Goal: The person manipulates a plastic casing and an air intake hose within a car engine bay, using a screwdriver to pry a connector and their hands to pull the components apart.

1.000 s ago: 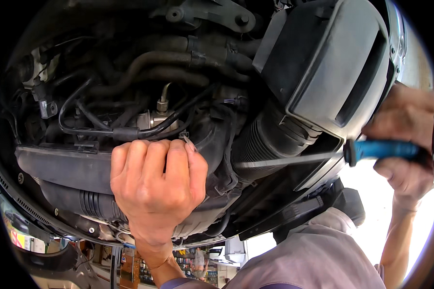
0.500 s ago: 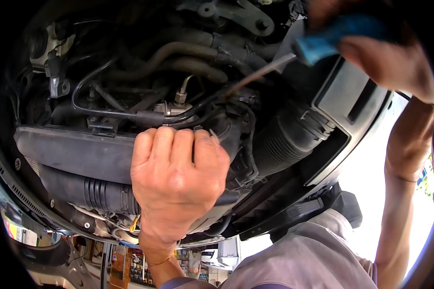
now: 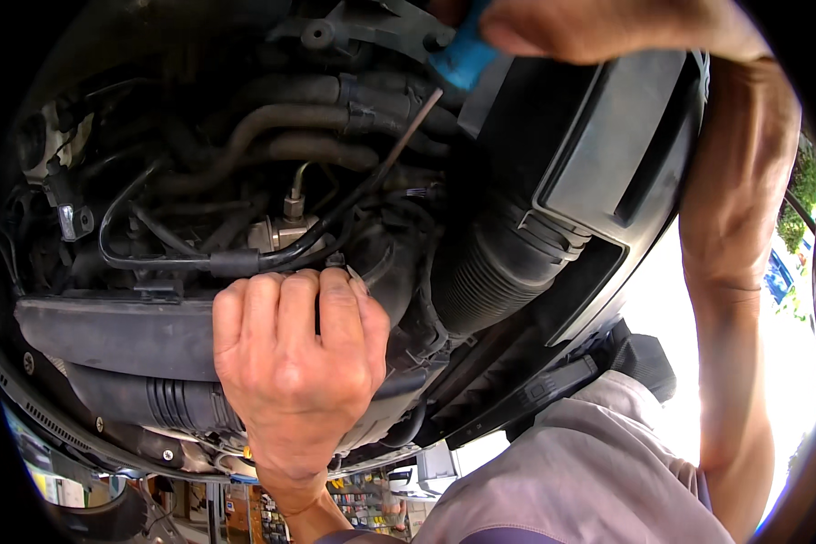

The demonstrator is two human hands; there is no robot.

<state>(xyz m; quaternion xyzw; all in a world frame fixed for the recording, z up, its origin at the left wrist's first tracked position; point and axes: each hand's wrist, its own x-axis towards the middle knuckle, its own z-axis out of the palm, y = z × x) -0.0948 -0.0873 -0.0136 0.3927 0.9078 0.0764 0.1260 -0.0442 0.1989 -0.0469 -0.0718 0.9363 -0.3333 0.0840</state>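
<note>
At the lower middle, my left hand (image 3: pixel 299 372) is closed over the upper edge of a dark plastic housing (image 3: pixel 109 331), fingers curled and knuckles up. High on the right, my right hand (image 3: pixel 576 27) grips a screwdriver (image 3: pixel 462 50) by its blue handle. Its thin shaft slants down and left among black hoses (image 3: pixel 295 122); I cannot tell whether the tip touches anything. Above my left hand are a metal fitting (image 3: pixel 293 207) and a curved black line (image 3: pixel 163 260). The left fingertips are mostly hidden.
A large black box (image 3: pixel 589 145) with a ribbed intake hose (image 3: pixel 490 281) occupies the right of the engine bay. My grey-clothed body (image 3: pixel 535 480) leans at the bay's curved edge. Behind, at the bottom, are shelves of small goods (image 3: pixel 363 499); greenery (image 3: pixel 802 190) shows at the far right.
My right hand has swung up and to the left with the screwdriver, whose shaft now slants more steeply. My left hand keeps its grip on the housing while the view has shifted slightly.
</note>
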